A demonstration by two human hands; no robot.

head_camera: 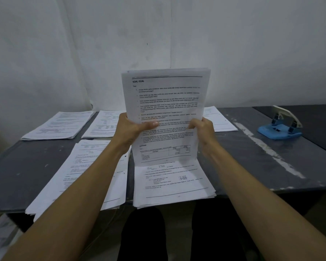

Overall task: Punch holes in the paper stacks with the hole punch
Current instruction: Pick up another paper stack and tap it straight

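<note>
Near stack [174, 183]: it lies at the table's front edge, right under the sheaf you hold up; no holes show on it from here.
Left near stack [94, 166]: it sits just left of that, partly under your left forearm, and a dark hole shows by its right edge, so I'd call this one punched.
Left hand [132, 129]: your fingers are curled round the sheaf's left edge, thumb across the printed face, a firm hold.
Right hand [202, 129]: it's blurred, but it's wrapped round the right edge at the same height, holding too.
Sheaf [164, 102]: it's upright between your hands, bottom edge down on or just above the near stack, top edges nearly flush; looks like you're squaring it up.
Table [252, 157]: dark, scuffed, with a pale streak running down the right side.
Far stacks: one at far left [58, 125], one beside it [104, 125], one peeking out right of the sheaf [219, 119]; too far to tell if they're punched.
Punch [280, 126]: blue base, pale lever, well off to your right at the back, nothing in it.
Progress: early by my reading; one stack seems done, the sheaf is not yet at the punch, and several stacks wait.
</note>
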